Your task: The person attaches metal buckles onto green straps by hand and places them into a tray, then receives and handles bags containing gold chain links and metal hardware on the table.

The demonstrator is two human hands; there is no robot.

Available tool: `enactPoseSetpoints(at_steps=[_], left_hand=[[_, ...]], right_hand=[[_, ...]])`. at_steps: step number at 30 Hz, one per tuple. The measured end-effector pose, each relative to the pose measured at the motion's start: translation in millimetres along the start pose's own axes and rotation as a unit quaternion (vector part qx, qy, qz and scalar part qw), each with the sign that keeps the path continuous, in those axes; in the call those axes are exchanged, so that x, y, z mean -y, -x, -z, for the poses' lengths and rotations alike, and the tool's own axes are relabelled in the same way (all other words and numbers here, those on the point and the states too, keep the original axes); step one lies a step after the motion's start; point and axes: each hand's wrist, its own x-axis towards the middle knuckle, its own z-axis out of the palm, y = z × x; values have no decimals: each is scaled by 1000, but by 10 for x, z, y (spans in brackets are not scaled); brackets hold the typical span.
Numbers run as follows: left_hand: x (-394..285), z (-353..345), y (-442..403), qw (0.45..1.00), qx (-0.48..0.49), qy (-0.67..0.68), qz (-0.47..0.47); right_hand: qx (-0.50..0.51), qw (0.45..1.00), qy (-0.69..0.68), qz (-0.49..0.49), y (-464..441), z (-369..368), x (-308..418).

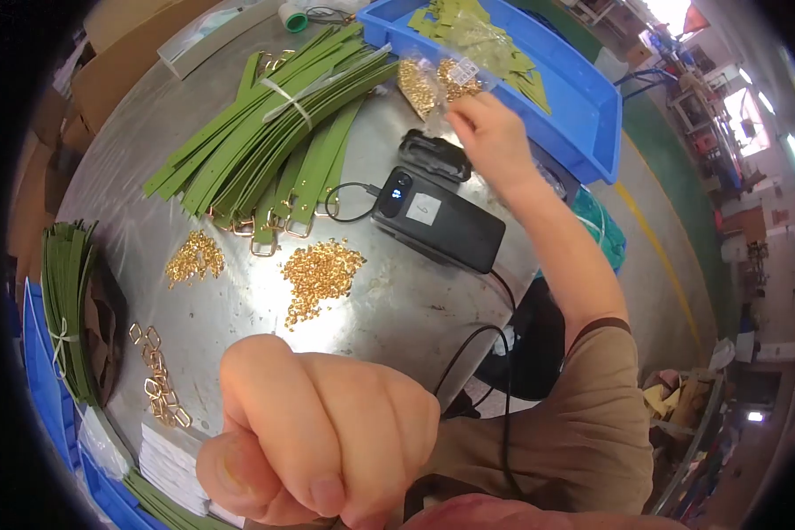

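Close to the camera, my left hand is curled into a fist; whatever may be inside it is hidden. My right hand reaches to the far side of the table, its fingers pinched at the edge of a clear plastic bag of small gold metal pieces. A second bag with a white label, also holding gold pieces, lies beside it. Just below that hand sits a black plastic holder. Nearer is a black power bank with a lit display and a cable plugged in.
Tied green straps with gold buckles lie on the metal table. Two piles of gold pieces and several metal rings are nearer. A blue tray stands at the back right, more green straps at left.
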Motion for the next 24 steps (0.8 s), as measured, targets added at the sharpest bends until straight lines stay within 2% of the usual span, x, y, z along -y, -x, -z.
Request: enactPoseSetpoints(at_steps=[2,3,4,6,7,8,10,11,12,14,15,17,18,20,24], left_hand=[[13,-7,5,1000,-9,0,-4],[5,-6,3,1000,-3,-12,-2],[-3,-5,2,1000,2,-23,1],[-8,-4,-3,1000,3,-21,-6],[-11,8,-23,1000,3,-20,-12],[-12,7,-23,1000,3,-20,-11],[-13,9,-27,1000,0,-26,-2],[-8,9,-30,1000,1,-26,-2],[1,8,-32,1000,-3,-21,-6],[19,7,-34,1000,-6,-19,-9],[26,11,-37,1000,-6,-17,-10],[49,8,-36,1000,-1,-16,-12],[64,2,-26,1000,-11,-11,-25],[65,9,-27,999,-19,-8,-37],[68,17,-35,999,-5,-9,-32]], right_hand=[[44,998,39,-1,47,-5,71],[55,998,-16,-16,58,-12,20],[54,998,-15,-16,61,-24,-71],[9,999,-10,-48,9,-12,-261],[30,992,-41,-119,-28,9,-341],[30,992,-41,-119,-67,49,-350],[26,979,86,-184,-172,117,-366],[-92,977,138,-138,-212,47,-504],[-93,977,136,-137,-317,38,-564],[-221,952,192,-92,-493,29,-683],[-223,951,192,-94,-550,17,-770],[-31,972,77,-219,-635,25,-847],[-33,972,77,-217,-653,37,-837],[-5,939,-106,-328,-659,53,-792],[-58,932,-164,-319,-552,123,-730]])
